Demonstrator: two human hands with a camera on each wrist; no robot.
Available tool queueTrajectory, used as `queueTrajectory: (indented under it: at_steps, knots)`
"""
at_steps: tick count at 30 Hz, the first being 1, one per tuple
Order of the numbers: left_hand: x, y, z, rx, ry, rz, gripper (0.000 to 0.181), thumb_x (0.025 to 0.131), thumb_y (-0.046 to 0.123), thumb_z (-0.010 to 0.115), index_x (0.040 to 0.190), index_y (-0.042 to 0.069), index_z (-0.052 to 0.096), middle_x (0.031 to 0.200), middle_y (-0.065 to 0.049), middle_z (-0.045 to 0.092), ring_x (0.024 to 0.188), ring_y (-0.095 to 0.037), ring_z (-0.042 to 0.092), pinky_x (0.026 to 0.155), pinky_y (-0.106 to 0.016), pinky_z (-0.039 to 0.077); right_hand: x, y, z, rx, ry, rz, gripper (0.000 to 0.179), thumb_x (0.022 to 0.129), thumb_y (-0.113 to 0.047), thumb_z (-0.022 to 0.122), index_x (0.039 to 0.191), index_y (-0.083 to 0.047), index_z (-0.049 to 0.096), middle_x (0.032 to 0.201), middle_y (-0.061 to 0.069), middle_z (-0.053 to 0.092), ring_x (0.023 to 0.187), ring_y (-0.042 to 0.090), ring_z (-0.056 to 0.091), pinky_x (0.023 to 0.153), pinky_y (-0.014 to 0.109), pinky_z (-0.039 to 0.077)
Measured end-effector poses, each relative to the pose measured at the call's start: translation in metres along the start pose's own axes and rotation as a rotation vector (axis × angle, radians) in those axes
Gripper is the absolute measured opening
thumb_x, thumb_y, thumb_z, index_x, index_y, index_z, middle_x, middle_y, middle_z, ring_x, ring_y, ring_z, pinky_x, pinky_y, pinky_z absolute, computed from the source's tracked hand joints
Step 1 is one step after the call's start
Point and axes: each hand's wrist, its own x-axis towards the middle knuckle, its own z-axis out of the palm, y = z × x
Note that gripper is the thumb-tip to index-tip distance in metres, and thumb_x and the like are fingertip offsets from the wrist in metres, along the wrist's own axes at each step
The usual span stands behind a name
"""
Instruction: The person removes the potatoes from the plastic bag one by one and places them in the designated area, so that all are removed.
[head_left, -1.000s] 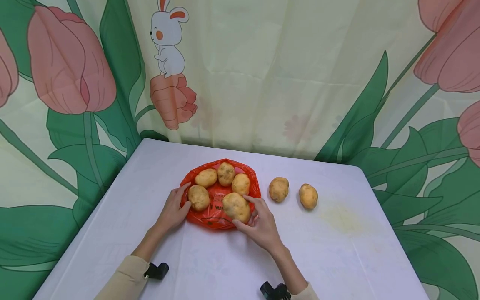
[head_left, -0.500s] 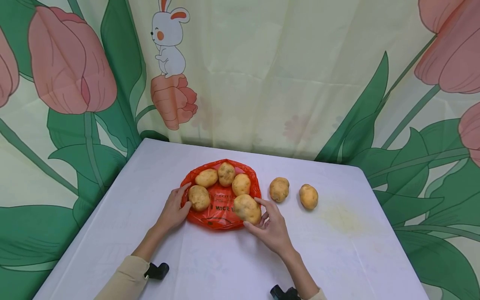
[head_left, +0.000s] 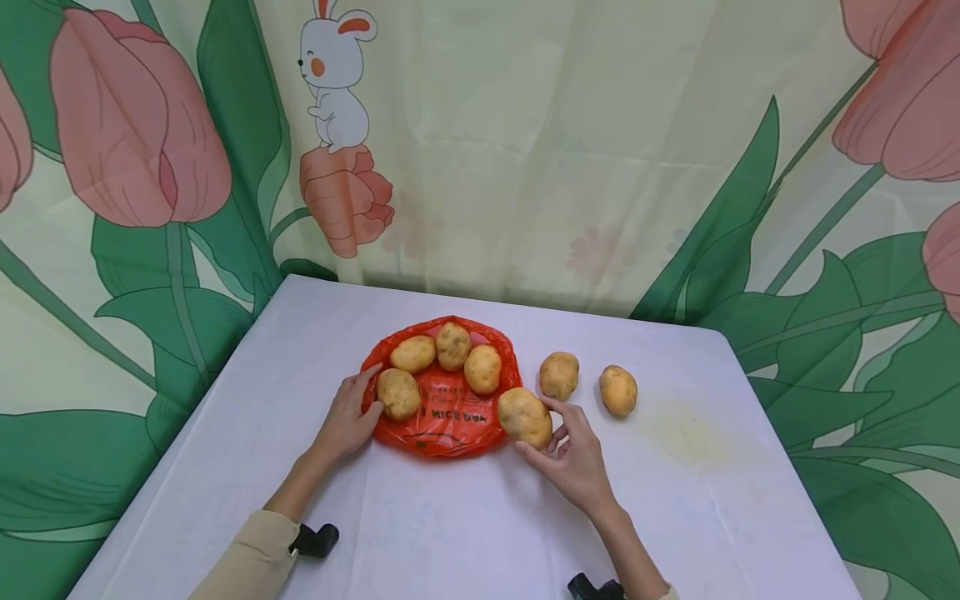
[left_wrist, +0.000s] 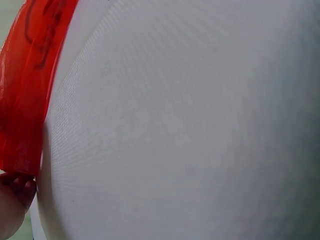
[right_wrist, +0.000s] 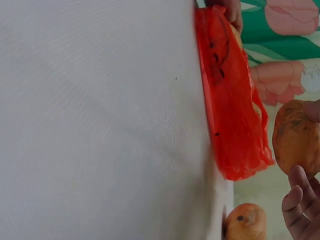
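My right hand [head_left: 576, 460] grips a large yellow potato [head_left: 524, 418] just off the right rim of a red plastic bag [head_left: 448, 437]. In the right wrist view this potato [right_wrist: 294, 140] is raised off the table, between thumb and fingers. The bag lies with its mouth spread wide and dark print on its inside; several potatoes [head_left: 453, 347] rest along its far and left sides. At the bag's left rim my left hand [head_left: 351, 417] pinches the edge beside the nearest potato [head_left: 398, 394]. The left wrist view shows that hand's curled fingers [left_wrist: 26, 192] against the red plastic.
Two loose potatoes stand on the table right of the bag, one nearer [head_left: 558, 375] and one farther right [head_left: 618, 391]. A white cloth covers the table [head_left: 420, 533], with a yellowish stain [head_left: 686, 437] at the right. Behind hangs a printed curtain [head_left: 510, 167].
My right hand has carried the potato rightward from over the bag to just past its right rim. My left hand has stayed at the bag's left edge.
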Motion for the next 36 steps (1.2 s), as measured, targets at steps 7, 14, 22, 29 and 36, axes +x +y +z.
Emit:
queueTrajectory:
  at_steps: [7,14,22,29,36]
  knots:
    - [0.000,-0.001,0.000,0.000,0.001,0.000,0.064,0.095,0.010,0.052,0.157,0.008,0.036,0.143,-0.034,0.040,0.133,-0.047,0.042,0.111,-0.067,0.033,-0.005,0.011,-0.009,-0.023,0.032,0.001,0.074,0.074,-0.017,0.092,0.139,-0.011,0.057,0.119,0.004,0.060,0.070,0.017,0.056,0.056,0.025,0.050]
    - [-0.001,0.000,0.000,0.001,-0.004,-0.002,0.064,0.094,0.010,0.052,0.157,0.008,0.036,0.143,-0.034,0.040,0.132,-0.047,0.042,0.110,-0.067,0.034,-0.011,0.023,-0.018,-0.036,0.069,0.041,0.073,0.072,-0.015,0.093,0.136,-0.015,0.059,0.121,0.001,0.060,0.070,0.015,0.056,0.055,0.027,0.050]
    - [0.000,0.000,0.000,0.004,0.000,-0.002,0.064,0.095,0.010,0.052,0.157,0.008,0.036,0.142,-0.033,0.040,0.132,-0.048,0.042,0.110,-0.067,0.034,-0.015,0.035,-0.032,-0.022,0.120,0.090,0.072,0.073,-0.014,0.092,0.137,-0.011,0.059,0.133,0.006,0.060,0.070,0.017,0.054,0.055,0.020,0.048]
    - [0.001,-0.001,0.001,0.004,0.000,-0.003,0.065,0.095,0.008,0.053,0.157,0.009,0.036,0.143,-0.033,0.040,0.132,-0.047,0.042,0.110,-0.067,0.034,-0.014,0.041,-0.043,0.025,0.196,0.126,0.072,0.074,-0.008,0.091,0.138,-0.010,0.058,0.130,0.007,0.059,0.068,0.018,0.055,0.053,0.013,0.046]
    - [0.001,0.000,0.000,0.004,-0.001,0.003,0.064,0.094,0.008,0.054,0.157,0.008,0.037,0.143,-0.033,0.041,0.132,-0.046,0.042,0.110,-0.066,0.035,-0.008,0.005,-0.059,0.072,0.262,0.200,0.070,0.074,0.005,0.086,0.137,0.007,0.055,0.128,0.018,0.058,0.066,0.010,0.054,0.054,0.012,0.046]
